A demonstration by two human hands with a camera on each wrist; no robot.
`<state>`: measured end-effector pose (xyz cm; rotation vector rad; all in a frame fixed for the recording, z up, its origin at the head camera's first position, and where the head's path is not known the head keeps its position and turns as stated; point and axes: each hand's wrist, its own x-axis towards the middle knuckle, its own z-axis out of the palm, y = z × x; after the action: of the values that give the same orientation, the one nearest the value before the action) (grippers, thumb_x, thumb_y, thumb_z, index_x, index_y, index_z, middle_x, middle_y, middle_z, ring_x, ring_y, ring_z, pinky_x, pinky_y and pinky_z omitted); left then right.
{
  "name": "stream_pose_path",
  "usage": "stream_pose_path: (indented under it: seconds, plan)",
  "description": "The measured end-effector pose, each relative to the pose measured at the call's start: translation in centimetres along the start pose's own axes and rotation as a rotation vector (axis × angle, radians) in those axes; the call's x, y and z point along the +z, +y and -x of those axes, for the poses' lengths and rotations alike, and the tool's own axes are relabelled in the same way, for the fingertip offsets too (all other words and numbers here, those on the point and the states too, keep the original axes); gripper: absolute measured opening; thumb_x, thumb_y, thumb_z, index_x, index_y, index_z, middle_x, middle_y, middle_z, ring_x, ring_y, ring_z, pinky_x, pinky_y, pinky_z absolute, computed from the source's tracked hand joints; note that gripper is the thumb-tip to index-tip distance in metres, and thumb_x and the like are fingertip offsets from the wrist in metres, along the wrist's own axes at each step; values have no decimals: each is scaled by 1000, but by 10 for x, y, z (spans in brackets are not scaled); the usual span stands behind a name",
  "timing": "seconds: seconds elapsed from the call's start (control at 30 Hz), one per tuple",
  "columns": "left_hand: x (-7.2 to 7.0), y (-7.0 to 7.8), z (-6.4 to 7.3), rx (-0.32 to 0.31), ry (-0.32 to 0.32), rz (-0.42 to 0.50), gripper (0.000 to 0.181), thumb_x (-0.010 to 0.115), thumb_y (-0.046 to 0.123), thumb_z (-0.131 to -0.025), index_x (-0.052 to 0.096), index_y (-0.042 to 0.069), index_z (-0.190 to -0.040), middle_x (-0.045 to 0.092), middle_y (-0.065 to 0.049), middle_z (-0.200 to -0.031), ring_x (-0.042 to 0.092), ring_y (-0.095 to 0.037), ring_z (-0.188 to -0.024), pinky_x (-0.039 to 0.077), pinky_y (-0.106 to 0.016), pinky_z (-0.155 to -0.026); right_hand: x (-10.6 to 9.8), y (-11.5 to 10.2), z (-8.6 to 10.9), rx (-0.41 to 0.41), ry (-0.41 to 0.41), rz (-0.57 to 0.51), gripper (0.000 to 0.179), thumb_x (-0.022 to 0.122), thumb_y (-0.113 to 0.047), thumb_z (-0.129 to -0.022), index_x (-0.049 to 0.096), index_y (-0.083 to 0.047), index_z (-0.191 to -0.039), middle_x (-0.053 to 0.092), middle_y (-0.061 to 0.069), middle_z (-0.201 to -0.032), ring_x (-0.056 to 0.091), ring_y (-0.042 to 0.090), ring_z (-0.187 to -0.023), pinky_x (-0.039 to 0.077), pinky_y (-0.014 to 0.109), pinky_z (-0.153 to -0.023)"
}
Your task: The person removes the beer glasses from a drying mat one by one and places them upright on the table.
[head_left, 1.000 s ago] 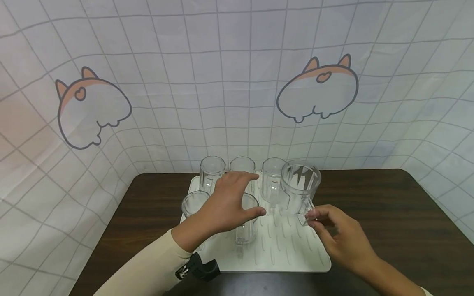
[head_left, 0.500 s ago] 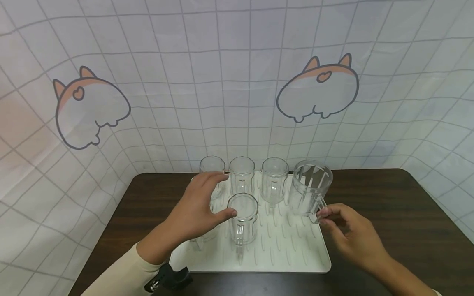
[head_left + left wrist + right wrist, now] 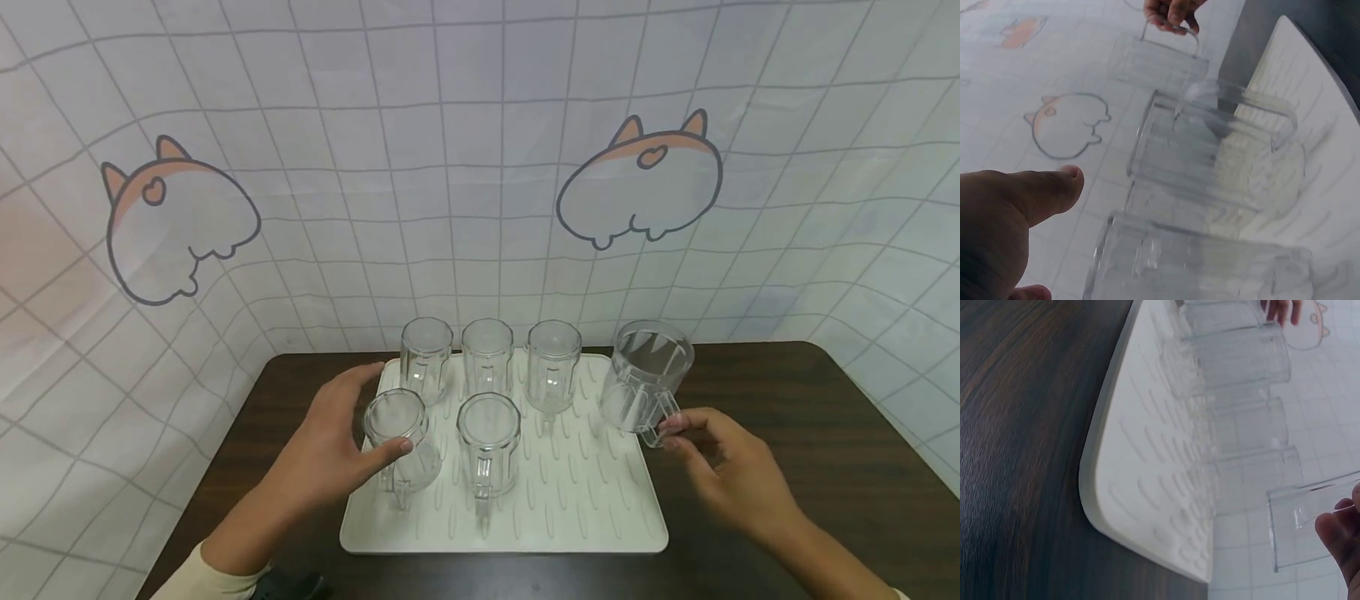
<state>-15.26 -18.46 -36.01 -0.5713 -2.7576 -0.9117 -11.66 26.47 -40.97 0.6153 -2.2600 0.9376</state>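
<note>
My right hand (image 3: 735,471) pinches the handle of a clear glass mug (image 3: 633,392), which is tilted and raised over the back right corner of the white drip tray (image 3: 585,517). In the right wrist view, fingertips (image 3: 1333,537) are on that mug (image 3: 1288,531), apart from the tray. My left hand (image 3: 322,454) is spread beside the front-left mug (image 3: 412,462), thumb apart from the fingers, holding nothing. Whether the thumb touches that mug's rim, I cannot tell. A second front mug (image 3: 491,462) stands to its right, handle facing me.
Three more upright clear mugs line the tray's back edge: left (image 3: 426,362), middle (image 3: 487,358) and right (image 3: 553,367). The dark wooden table (image 3: 795,417) extends on both sides. A white grid-patterned curtain (image 3: 480,208) hangs close behind.
My left hand has moved left and toward me, uncovering the front mugs. The right hand has carried its mug to the right, and the mug leans more.
</note>
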Motion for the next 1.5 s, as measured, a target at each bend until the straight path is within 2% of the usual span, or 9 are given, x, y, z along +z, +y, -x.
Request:
stream_pose_path:
  seconds: [0.23, 0.3, 0.5, 0.8, 0.97, 1.13, 1.27, 1.4, 1.5]
  plan:
    - [-7, -17, 14, -34, -5, -15, 93, 87, 37, -83, 37, 7, -154, 41, -17, -153, 34, -42, -142, 31, -64, -110, -7, 6, 4, 82, -11, 39, 39, 79, 18, -77, 67, -4, -107, 69, -2, -100, 63, -5, -88, 50, 10, -73]
    - [-7, -21, 17, -64, -20, -9, 96, 86, 41, -83, 34, 7, -156, 38, -18, -155, 33, -43, -143, 32, -65, -109, -8, 8, 4, 95, -15, 41, 38, 78, 17, -78, 66, -4, -107, 69, -1, -100, 64, -5, -89, 50, 10, -73]
    - [0, -39, 27, -141, -51, 7, 103, 83, 50, -84, 29, 3, -158, 39, -22, -155, 34, -45, -143, 33, -65, -108, -10, 14, 4, 118, -22, 48, 35, 77, 16, -80, 65, -3, -107, 69, 0, -100, 63, -6, -90, 50, 10, -73]
    - [11, -68, 47, -155, -47, 44, 98, 87, 44, -82, 35, 2, -154, 51, -20, -147, 44, -44, -137, 38, -65, -103, -14, 26, 6, 132, -8, 53, 34, 78, 15, -80, 66, -2, -106, 70, 2, -98, 63, -8, -88, 50, 8, -74]
    - [21, -78, 55, -162, -100, 32, 95, 87, 46, -80, 42, 1, -150, 50, -21, -146, 44, -45, -137, 38, -65, -104, -20, 32, 11, 176, -19, 75, 31, 78, 12, -83, 65, -3, -108, 70, 4, -100, 63, -8, -88, 49, 8, -73]
    - [34, -84, 61, -177, -181, -8, 98, 89, 53, -74, 47, 4, -148, 50, -21, -147, 41, -48, -138, 36, -68, -105, -24, 39, 14, 228, -48, 95, 26, 76, 6, -88, 64, -3, -110, 69, 3, -102, 62, -11, -88, 49, 7, -73]
    - [42, -88, 66, -170, -227, -65, 105, 90, 59, -68, 49, 4, -147, 49, -26, -146, 38, -53, -138, 33, -72, -104, -26, 45, 15, 224, -40, 93, 26, 76, 7, -88, 64, -2, -109, 69, 0, -101, 62, -11, -87, 49, 8, -73]
    - [48, -92, 71, -159, -235, -111, 106, 91, 60, -64, 51, 4, -145, 47, -29, -147, 36, -56, -137, 32, -76, -101, -29, 50, 16, 228, -36, 90, 26, 76, 6, -89, 64, -2, -110, 67, -3, -101, 62, -11, -88, 49, 7, -73]
    - [50, -93, 72, -155, -231, -135, 105, 91, 60, -64, 53, 4, -144, 46, -28, -147, 35, -57, -137, 32, -77, -100, -31, 54, 17, 250, -46, 104, 24, 75, 3, -91, 63, -2, -111, 66, -1, -102, 61, -13, -88, 48, 7, -73]
